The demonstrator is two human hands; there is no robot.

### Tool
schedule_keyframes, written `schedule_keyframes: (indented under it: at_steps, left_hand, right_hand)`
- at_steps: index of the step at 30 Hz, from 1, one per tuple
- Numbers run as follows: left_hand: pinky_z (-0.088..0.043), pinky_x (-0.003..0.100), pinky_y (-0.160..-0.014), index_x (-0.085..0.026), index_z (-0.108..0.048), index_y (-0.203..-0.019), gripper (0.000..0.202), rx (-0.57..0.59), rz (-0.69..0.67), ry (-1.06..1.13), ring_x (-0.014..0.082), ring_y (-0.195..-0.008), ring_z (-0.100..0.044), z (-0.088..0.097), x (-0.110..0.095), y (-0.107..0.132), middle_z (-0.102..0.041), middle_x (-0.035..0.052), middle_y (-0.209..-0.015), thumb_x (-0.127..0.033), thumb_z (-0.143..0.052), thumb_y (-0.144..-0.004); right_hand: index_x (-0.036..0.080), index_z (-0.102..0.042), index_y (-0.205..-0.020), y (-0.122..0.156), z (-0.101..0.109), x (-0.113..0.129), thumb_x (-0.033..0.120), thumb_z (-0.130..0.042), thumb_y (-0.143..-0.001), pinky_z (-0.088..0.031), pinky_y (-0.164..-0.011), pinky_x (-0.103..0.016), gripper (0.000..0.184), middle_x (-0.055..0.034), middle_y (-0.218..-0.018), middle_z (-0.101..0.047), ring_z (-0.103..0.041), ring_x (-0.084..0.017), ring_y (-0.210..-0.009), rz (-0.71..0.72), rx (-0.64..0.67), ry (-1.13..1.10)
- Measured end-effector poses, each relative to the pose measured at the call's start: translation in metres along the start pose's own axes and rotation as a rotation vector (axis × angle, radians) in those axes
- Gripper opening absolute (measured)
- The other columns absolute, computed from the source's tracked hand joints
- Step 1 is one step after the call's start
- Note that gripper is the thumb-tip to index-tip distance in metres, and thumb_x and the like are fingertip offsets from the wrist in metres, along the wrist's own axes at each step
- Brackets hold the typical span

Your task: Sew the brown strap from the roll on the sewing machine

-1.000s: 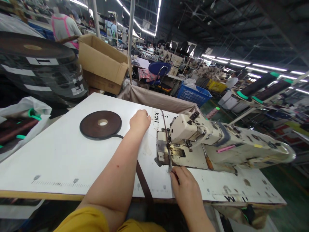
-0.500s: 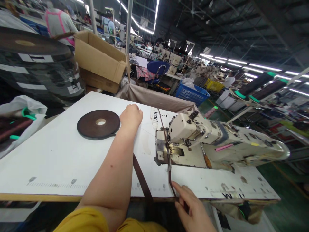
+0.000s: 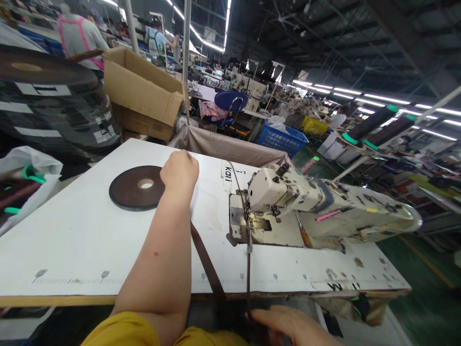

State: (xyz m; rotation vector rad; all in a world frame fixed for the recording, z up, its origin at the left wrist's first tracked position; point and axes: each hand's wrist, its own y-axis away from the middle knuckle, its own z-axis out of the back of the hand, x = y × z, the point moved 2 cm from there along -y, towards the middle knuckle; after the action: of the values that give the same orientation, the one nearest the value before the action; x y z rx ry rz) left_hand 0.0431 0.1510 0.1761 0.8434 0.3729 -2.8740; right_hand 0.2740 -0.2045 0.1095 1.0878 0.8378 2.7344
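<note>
My left hand (image 3: 180, 172) rests closed on the white table (image 3: 79, 230), beside a flat roll of dark brown tape (image 3: 135, 187). What it holds, if anything, is hidden. A brown strap (image 3: 206, 259) runs under my forearm to the table's front edge. My right hand (image 3: 288, 323) is below the front edge, pinching a thin brown strip (image 3: 248, 274) that comes out from under the needle of the cream sewing machine (image 3: 288, 206).
A cardboard box (image 3: 142, 96) and stacked black rolls (image 3: 54, 105) stand at the back left. A white bag (image 3: 25, 178) lies at the left. A fabric trough (image 3: 230, 146) hangs behind the table. Other people work at far stations.
My right hand has pulled the thin strip from the needle down past the table's front edge. My left hand has slid left, closer to the tape roll.
</note>
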Motion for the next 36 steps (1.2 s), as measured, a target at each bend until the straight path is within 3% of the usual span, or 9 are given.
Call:
schedule_keyframes:
  at_steps: [2, 3, 4, 9, 13, 17, 22, 27, 36]
  left_hand:
    - [-0.056, 0.047, -0.089, -0.024, -0.074, -0.107, 0.028, -0.046, 0.019, 0.018, 0.0352, -0.107, -0.071, 0.006, 0.003, 0.000, -0.073, 0.0140, -0.115, -0.028, -0.050, -0.095]
    - [-0.056, 0.048, -0.089, -0.025, -0.074, -0.106, 0.027, -0.069, 0.026, 0.029, 0.0353, -0.106, -0.071, 0.009, 0.004, 0.000, -0.073, 0.0138, -0.115, -0.028, -0.050, -0.095]
    - [-0.056, 0.048, -0.089, -0.025, -0.074, -0.105, 0.027, -0.091, 0.032, 0.038, 0.0353, -0.106, -0.070, 0.012, 0.005, 0.001, -0.073, 0.0135, -0.115, -0.029, -0.050, -0.095]
    - [-0.056, 0.048, -0.091, -0.026, -0.074, -0.102, 0.025, -0.172, 0.049, 0.064, 0.0342, -0.108, -0.068, 0.023, 0.008, 0.002, -0.072, 0.0117, -0.117, -0.026, -0.051, -0.091]
    - [-0.056, 0.047, -0.093, -0.026, -0.073, -0.102, 0.026, -0.194, 0.043, 0.076, 0.0340, -0.108, -0.068, 0.029, 0.009, 0.003, -0.073, 0.0118, -0.116, -0.028, -0.051, -0.091]
    - [-0.056, 0.047, -0.094, -0.025, -0.074, -0.103, 0.026, -0.189, 0.044, 0.079, 0.0344, -0.109, -0.068, 0.031, 0.008, 0.003, -0.073, 0.0116, -0.116, -0.028, -0.050, -0.091]
    - [-0.056, 0.048, -0.095, -0.025, -0.073, -0.101, 0.025, -0.183, 0.034, 0.083, 0.0348, -0.110, -0.068, 0.032, 0.006, 0.004, -0.073, 0.0116, -0.115, -0.028, -0.051, -0.091]
    - [-0.056, 0.047, -0.093, -0.026, -0.073, -0.100, 0.024, -0.192, 0.044, 0.091, 0.0339, -0.108, -0.067, 0.036, 0.008, 0.006, -0.073, 0.0110, -0.115, -0.028, -0.051, -0.091]
    - [-0.054, 0.047, -0.097, -0.026, -0.072, -0.101, 0.023, -0.215, 0.079, 0.118, 0.0330, -0.110, -0.066, 0.041, 0.016, 0.003, -0.071, 0.0106, -0.115, -0.027, -0.051, -0.092]
  right_hand:
    - [0.032, -0.072, -0.125, -0.008, 0.006, 0.012, 0.025, -0.070, -0.084, -0.048, -0.090, -0.032, 0.041, -0.0016, -0.109, -0.073, -0.067, -0.024, -0.100, -0.039, -0.107, -0.057]
    - [0.027, -0.073, -0.113, -0.014, 0.009, 0.018, 0.030, -0.064, -0.091, -0.048, -0.086, -0.032, 0.024, -0.0023, -0.101, -0.072, -0.067, -0.023, -0.094, -0.040, -0.187, -0.064]
    - [0.024, -0.071, -0.105, -0.022, 0.011, 0.023, 0.034, -0.058, -0.097, -0.048, -0.085, -0.033, 0.019, -0.0032, -0.097, -0.071, -0.066, -0.023, -0.092, -0.030, -0.261, -0.062]
    - [0.017, -0.063, -0.111, -0.066, 0.019, 0.034, 0.031, -0.060, -0.097, -0.045, -0.084, -0.037, 0.020, -0.0059, -0.094, -0.065, -0.062, -0.026, -0.090, -0.034, -0.541, 0.036]
    - [0.018, -0.062, -0.094, -0.088, 0.022, 0.042, 0.022, -0.066, -0.098, -0.039, -0.076, -0.035, 0.006, -0.0040, -0.088, -0.063, -0.060, -0.025, -0.085, -0.092, -0.612, 0.218]
    - [0.019, -0.059, -0.080, -0.093, 0.022, 0.050, 0.014, -0.070, -0.094, -0.034, -0.071, -0.034, 0.019, -0.0016, -0.083, -0.062, -0.059, -0.022, -0.079, -0.128, -0.659, 0.345]
    - [0.018, -0.069, -0.087, -0.085, 0.019, 0.047, 0.010, -0.065, -0.097, -0.038, -0.074, -0.033, 0.013, -0.0025, -0.086, -0.063, -0.062, -0.022, -0.085, -0.092, -0.659, 0.334]
    - [0.017, -0.073, -0.102, -0.071, 0.011, 0.044, 0.012, -0.055, -0.103, -0.043, -0.079, -0.034, 0.019, -0.0056, -0.093, -0.064, -0.062, -0.024, -0.090, 0.003, -0.651, 0.311]
    - [0.021, -0.075, -0.099, -0.027, 0.000, 0.050, 0.006, -0.059, -0.097, -0.045, -0.080, -0.031, 0.022, -0.0035, -0.094, -0.066, -0.063, -0.021, -0.092, 0.147, -0.298, 0.223]
